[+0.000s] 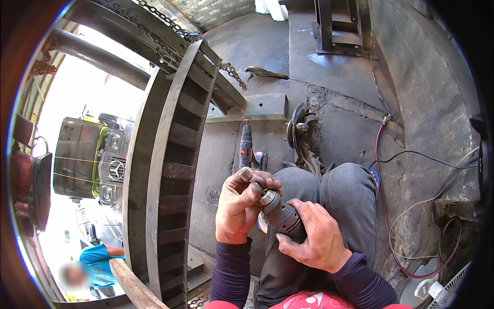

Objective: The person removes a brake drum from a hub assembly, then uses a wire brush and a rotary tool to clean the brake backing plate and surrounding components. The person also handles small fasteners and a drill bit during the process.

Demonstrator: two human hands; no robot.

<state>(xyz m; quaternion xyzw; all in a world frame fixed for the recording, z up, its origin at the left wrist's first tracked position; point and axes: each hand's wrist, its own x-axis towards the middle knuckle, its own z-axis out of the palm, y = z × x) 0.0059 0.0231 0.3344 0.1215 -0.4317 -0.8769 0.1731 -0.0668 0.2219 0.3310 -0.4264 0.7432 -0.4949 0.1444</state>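
Stubby, tapered grey tool (pixel 281 215) (silvery-nosed)

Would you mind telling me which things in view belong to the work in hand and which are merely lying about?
In hand:
- grey tool, held by the right hand
- its metal chuck, with the left hand close by

Apparently lying about:
- cordless drill
- red hose
- steel bar

At the near edge, the red shirt (pixel 316 301) bears a short run of white lettering (pixel 294 303) on the left, with a rounded white graphic (pixel 315 298) to its right. At the far left, the grille (pixel 109 168) of a truck (pixel 77 157) carries a round emblem (pixel 117 170) with three spokes.
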